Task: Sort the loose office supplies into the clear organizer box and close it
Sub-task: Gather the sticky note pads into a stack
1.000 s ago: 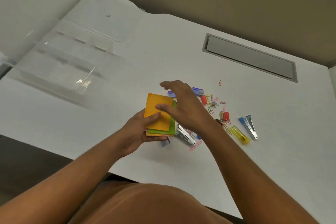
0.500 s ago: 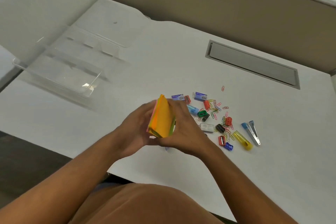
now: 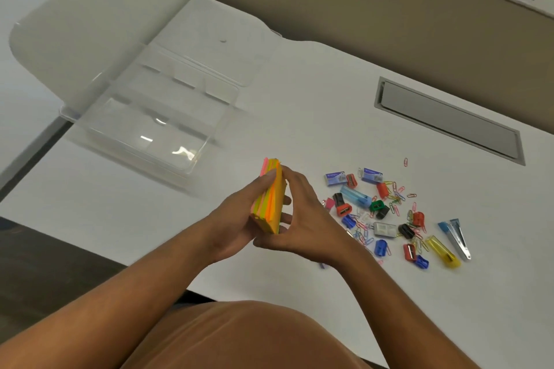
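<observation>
A stack of sticky notes (image 3: 271,198), orange, pink and green, stands on edge above the desk. My left hand (image 3: 236,219) presses its left face and my right hand (image 3: 302,219) its right face, so both hold it. The clear organizer box (image 3: 150,117) lies open at the left, its lid (image 3: 99,18) raised behind it and its compartments bare. To the right of my hands lies a scatter of coloured paper clips (image 3: 395,198), small sharpeners (image 3: 343,208), staple boxes (image 3: 371,174) and staplers (image 3: 443,252).
A grey cable hatch (image 3: 449,117) is set into the white desk (image 3: 299,99) at the back right. Beige partition walls (image 3: 359,0) close off the back. The desk's front edge runs just under my forearms.
The flat sticky notes have been turned up on edge and squared between both hands, which moved slightly left. The view shifted, uncovering more of the supplies pile.
</observation>
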The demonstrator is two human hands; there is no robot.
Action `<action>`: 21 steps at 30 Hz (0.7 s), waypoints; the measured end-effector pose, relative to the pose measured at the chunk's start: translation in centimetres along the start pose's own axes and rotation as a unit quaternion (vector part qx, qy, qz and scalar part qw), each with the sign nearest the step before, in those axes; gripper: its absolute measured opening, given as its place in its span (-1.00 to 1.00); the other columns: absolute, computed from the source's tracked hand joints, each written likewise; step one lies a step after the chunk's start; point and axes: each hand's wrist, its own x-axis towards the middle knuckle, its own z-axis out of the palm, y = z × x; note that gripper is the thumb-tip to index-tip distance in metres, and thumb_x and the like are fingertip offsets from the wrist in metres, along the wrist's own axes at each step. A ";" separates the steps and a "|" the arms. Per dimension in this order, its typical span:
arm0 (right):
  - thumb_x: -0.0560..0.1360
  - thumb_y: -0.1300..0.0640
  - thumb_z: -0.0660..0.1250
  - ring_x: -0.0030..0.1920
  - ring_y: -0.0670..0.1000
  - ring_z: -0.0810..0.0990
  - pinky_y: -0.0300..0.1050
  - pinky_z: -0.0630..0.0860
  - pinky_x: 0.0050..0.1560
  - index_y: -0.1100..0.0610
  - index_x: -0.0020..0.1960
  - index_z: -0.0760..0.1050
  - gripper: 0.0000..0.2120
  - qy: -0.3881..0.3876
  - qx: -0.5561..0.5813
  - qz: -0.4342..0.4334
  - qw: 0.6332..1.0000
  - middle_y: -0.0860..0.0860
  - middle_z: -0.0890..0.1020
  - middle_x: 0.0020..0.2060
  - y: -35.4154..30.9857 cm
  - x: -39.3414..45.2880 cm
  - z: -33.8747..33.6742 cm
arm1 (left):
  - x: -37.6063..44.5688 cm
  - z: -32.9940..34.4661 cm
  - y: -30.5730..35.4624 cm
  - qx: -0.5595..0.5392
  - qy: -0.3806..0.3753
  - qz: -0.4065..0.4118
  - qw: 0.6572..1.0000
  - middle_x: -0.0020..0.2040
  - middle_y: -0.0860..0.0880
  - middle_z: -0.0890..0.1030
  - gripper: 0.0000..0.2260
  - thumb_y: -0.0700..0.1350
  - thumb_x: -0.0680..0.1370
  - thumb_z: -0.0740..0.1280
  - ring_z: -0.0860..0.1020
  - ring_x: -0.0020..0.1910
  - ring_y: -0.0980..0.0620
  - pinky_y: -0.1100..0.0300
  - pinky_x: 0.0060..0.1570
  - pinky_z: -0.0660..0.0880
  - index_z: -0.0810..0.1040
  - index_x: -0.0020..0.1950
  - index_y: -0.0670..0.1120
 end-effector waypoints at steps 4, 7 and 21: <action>0.30 -0.01 0.67 0.33 -0.41 0.36 -0.53 0.49 0.01 -0.25 0.55 0.06 0.05 0.036 0.023 -0.007 0.999 -0.26 0.25 0.45 -1.6 2.1 1.6 | 0.1 -1.7 1.9 0.066 -0.006 0.027 0.997 0.29 -0.07 0.66 -0.49 0.29 0.53 0.37 0.72 0.13 -0.16 -0.16 0.17 0.66 0.50 0.44 0.17; 0.30 0.06 0.68 0.38 -0.30 0.38 -0.34 0.59 0.08 -0.24 0.57 0.07 0.07 0.063 0.039 -0.012 0.997 -0.27 0.28 0.47 -2.3 3.4 2.3 | 0.2 -3.3 3.3 0.053 -0.053 0.021 0.997 0.29 0.04 0.67 -0.47 0.22 0.53 0.38 0.71 0.19 -0.10 -0.05 0.08 0.68 0.44 0.50 0.21; 0.23 0.20 0.65 0.22 -0.06 0.57 -0.18 0.68 -0.12 -0.14 0.52 0.17 0.02 0.103 0.046 -0.003 0.994 -0.11 0.46 0.26 -3.9 7.0 5.2 | 0.9 -7.5 7.1 0.043 -0.159 -0.028 0.986 0.33 -0.07 0.64 -0.40 0.26 0.36 0.60 0.68 0.25 -0.17 -0.02 0.13 0.65 0.60 0.36 0.16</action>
